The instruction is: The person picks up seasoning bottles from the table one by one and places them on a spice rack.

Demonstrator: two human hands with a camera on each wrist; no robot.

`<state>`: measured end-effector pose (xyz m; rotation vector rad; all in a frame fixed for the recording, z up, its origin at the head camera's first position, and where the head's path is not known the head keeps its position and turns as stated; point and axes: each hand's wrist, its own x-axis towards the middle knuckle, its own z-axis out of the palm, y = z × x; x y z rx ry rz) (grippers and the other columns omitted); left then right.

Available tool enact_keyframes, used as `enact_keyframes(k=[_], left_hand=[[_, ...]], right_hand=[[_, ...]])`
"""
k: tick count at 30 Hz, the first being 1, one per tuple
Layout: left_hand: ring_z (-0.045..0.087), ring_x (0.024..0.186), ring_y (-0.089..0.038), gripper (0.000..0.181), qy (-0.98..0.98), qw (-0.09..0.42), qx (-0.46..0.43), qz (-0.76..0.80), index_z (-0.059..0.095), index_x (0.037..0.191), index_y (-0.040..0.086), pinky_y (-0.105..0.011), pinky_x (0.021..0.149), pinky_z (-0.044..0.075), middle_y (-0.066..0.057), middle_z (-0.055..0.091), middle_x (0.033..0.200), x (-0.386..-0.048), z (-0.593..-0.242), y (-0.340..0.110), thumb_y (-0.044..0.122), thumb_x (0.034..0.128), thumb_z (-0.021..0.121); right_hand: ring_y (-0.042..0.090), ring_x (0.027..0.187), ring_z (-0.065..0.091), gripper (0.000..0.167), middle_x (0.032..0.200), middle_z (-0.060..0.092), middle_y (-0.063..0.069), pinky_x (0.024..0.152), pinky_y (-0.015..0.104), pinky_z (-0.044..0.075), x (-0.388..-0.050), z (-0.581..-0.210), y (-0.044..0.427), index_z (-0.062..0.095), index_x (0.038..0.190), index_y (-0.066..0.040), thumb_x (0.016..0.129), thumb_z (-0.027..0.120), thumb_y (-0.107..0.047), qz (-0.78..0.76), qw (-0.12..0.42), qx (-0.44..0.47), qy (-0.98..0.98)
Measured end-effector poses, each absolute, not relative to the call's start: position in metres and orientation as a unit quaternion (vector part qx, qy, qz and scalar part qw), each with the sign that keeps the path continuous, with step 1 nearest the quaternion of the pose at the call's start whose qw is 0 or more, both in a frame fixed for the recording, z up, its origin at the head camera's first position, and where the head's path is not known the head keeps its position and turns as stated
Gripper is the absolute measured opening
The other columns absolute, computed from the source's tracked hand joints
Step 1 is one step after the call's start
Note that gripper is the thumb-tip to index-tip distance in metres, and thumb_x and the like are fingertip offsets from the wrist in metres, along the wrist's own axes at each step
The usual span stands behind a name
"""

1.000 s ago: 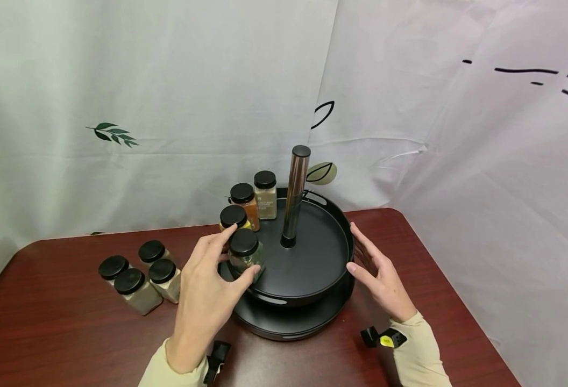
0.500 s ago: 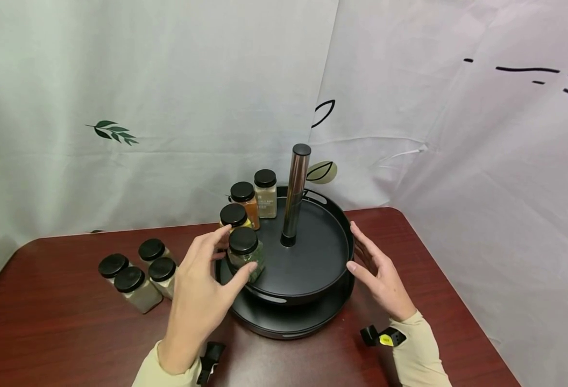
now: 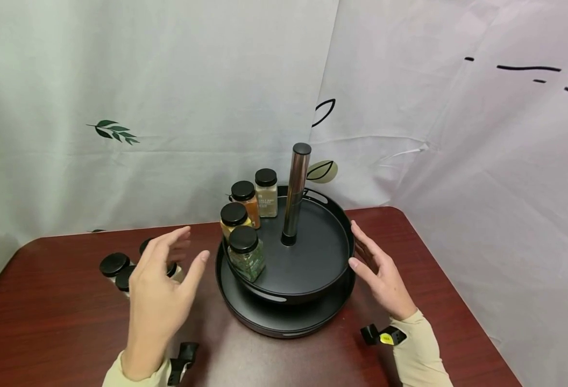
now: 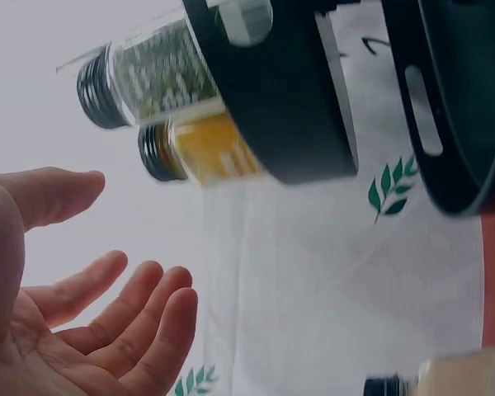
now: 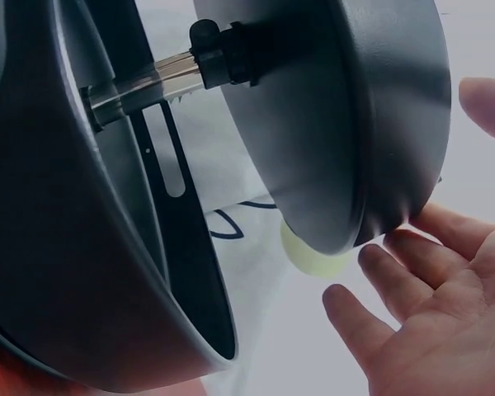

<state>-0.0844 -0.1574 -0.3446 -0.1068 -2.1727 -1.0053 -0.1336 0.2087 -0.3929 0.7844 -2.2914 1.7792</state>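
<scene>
A black two-tier round tray [image 3: 313, 269] with a metal post [image 3: 295, 199] stands on the table. Along the left of its upper tier are four... several jars: a green herb jar [image 3: 247, 258] in front, a yellow one [image 3: 234, 217], an orange one [image 3: 246, 201] and a pale one [image 3: 267, 196]. My left hand [image 3: 160, 295] is empty, fingers spread, left of the tray and above the loose jars, partly hiding them. My right hand [image 3: 383, 279] rests its fingertips on the upper tier's right side, as the right wrist view shows.
Several black-lidded jars, one with its lid [image 3: 114, 264] in plain view, stand on the red-brown table [image 3: 47, 322] at the left. A white cloth [image 3: 192, 107] with leaf prints hangs behind the table and along its right side.
My left hand has let go of the green herb jar and moved left, away from the tray. The jar stays on the upper tier. My right hand has hardly moved.
</scene>
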Motion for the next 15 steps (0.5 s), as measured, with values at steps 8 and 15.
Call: enact_keyframes(k=[8,15], left_hand=[[0.059,0.097,-0.001,0.046,-0.849,0.369,0.007,-0.378,0.067,0.129,0.009,-0.005,0.083,0.042,-0.008,0.067,0.116,-0.081,-0.342,-0.181,0.007,0.0851,0.080],[0.055,0.091,0.013,0.041,-0.841,0.381,0.043,-0.382,0.068,0.125,0.004,-0.004,0.080,0.043,-0.003,0.067,0.112,-0.078,-0.342,-0.203,0.004,0.0856,0.077]], right_hand=[[0.023,0.147,0.034,0.053,0.163,0.029,0.011,0.111,0.021,0.037,-0.136,-0.393,0.208,0.034,0.155,-0.001,0.103,0.046,0.005,0.598,0.088,0.251,-0.756],[0.025,0.146,0.036,0.053,0.162,0.030,0.014,0.110,0.022,0.038,-0.136,-0.393,0.208,0.036,0.153,0.003,0.102,0.049,0.007,0.616,0.086,0.251,-0.742]])
